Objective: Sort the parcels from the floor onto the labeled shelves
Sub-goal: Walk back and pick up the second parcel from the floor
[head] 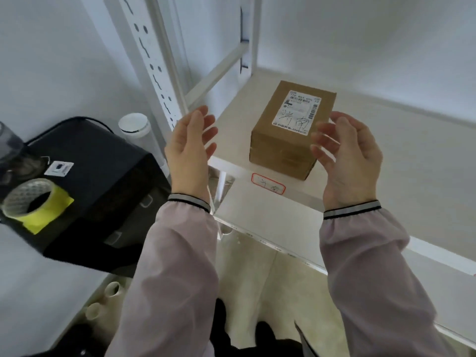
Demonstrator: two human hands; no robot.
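- The left hand (189, 148) is raised with palm turned inward and fingers spread loosely, holding nothing; it hangs clear of the parcel, off its left side.
- The right hand (346, 153) mirrors it, palm inward and fingers slightly curled but empty; its fingertips overlap the parcel's right edge in view, and whether they touch it cannot be told.
- Both wrists come out of pale pink sleeves with grey-and-black striped cuffs (351, 208).
- Between the hands sits the small brown cardboard parcel (286, 148), resting upright on the white metal shelf (386, 161), near its front edge and left end.
- A white shipping label with barcodes and handwritten characters (298, 110) covers the parcel's top.
- On the shelf's front lip, just below the parcel, is a red-bordered white tag with handwriting (268, 183).
- Left of the shelving, a black box-shaped case (103, 173) carries a roll of clear tape with a yellow tab (33, 199).
- A white slotted upright post (152, 65) rises behind the left hand.
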